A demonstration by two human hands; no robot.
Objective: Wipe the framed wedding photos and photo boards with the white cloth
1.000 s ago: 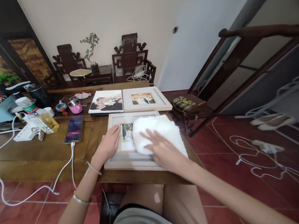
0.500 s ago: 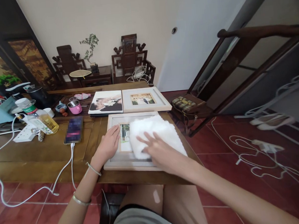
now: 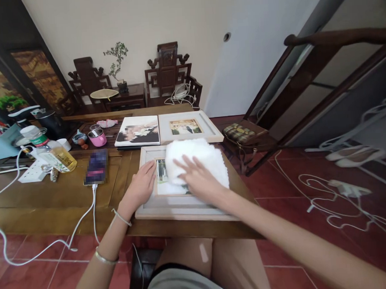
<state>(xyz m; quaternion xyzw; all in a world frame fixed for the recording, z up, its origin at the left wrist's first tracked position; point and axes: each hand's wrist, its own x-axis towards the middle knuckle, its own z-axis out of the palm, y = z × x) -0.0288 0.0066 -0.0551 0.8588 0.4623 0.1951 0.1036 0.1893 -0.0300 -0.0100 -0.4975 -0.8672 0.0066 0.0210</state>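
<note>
A picture frame (image 3: 184, 212) with a pale wooden edge and a small photo inside lies flat at the table's front edge. My left hand (image 3: 144, 180) rests on its left part, fingers stretched out flat beside the photo. Over the frame's right half is a fluffy white cloth (image 3: 210, 158). My right hand (image 3: 200, 181) has hold of the cloth from above, pressing it onto the frame with fingers somewhat apart. Much of the photo is hidden under cloth and hand.
Behind lie a second framed photo (image 3: 208, 130) and a white-edged photo panel (image 3: 139, 121). To the left are a phone (image 3: 96, 167) on a cable, a bottle (image 3: 54, 153), a power strip (image 3: 33, 171) and a pink cup (image 3: 97, 138). A chair (image 3: 254, 134) with a plaid bag stands right.
My right hand has pushed the cloth away from me and slightly left, baring the frame's lower right part. My left hand stays in the same place on the frame.
</note>
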